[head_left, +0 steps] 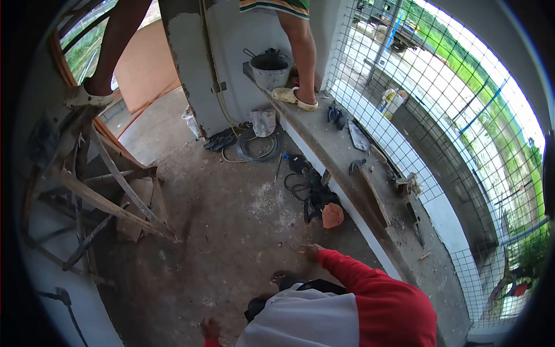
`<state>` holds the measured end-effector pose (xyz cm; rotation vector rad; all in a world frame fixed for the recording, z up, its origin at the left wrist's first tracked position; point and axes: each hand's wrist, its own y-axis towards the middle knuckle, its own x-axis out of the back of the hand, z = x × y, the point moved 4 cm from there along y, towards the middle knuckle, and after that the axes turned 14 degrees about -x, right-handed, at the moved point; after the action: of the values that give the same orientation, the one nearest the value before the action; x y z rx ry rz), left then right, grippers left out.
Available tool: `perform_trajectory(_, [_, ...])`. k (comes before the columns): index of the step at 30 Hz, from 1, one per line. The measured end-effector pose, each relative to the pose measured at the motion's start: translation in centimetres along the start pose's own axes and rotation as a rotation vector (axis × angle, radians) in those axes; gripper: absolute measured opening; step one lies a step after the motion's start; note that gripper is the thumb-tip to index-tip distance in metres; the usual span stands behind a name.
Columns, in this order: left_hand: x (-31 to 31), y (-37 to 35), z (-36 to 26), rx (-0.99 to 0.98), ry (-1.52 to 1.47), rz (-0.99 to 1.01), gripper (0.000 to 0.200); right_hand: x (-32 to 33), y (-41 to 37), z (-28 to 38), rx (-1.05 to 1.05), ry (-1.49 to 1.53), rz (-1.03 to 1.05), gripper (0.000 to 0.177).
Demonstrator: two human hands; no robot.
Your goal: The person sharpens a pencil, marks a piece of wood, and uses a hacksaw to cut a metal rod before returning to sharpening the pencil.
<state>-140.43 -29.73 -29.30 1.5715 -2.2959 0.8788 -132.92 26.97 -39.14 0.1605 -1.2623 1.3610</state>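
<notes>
My right hand point(313, 251), at the end of a red sleeve, is over the concrete floor point(231, 231) in front of my body. Its fingers point left and look loosely apart, with no held object visible. Low in the view, my left hand point(211, 328) hangs at my left side, small and somewhat blurred, its fingers apart and nothing visible in them. Beyond my right hand, an orange-brown piece point(332, 215) rests beside a dark bag point(315, 194) near the ledge.
Another person's leg point(299, 49) stands on the concrete ledge point(341, 150), near a bucket point(270, 70). Their other foot point(89, 98) is above a wooden trestle point(115, 202) at left. A coiled hose point(258, 151) lies on the floor. Wire mesh point(451, 115) borders the right side.
</notes>
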Motion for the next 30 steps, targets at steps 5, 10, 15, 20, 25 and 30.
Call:
perform_trajectory(5, [-1.8,6.9,-5.2,-0.040,0.031,0.280,0.025,2.1,-10.0,-0.8,-0.296,0.101,0.015,0.044])
perform_trajectory(10, [-1.7,11.5,3.6,-0.110,0.234,0.536,0.033,-6.6,-18.1,-5.7,-0.526,-0.125,0.046,0.042])
perform_trajectory(15, [1.7,12.9,5.3,-0.010,0.414,0.622,0.032,-12.3,-27.6,-4.1,-0.894,0.062,0.019,0.037])
perform_trajectory(20, [-0.8,17.3,3.4,-0.436,0.714,0.849,0.031,-13.7,-28.8,-2.3,-0.985,0.141,0.112,0.030])
perform_trajectory(25, [-6.9,21.7,-6.2,-0.513,0.353,0.767,0.026,-10.5,-24.2,-0.5,-0.905,0.290,-0.126,0.029])
perform_trajectory(30, [-10.4,24.9,-15.7,-0.411,0.215,0.793,0.024,-0.4,-14.7,1.3,-0.786,0.532,-0.327,0.030])
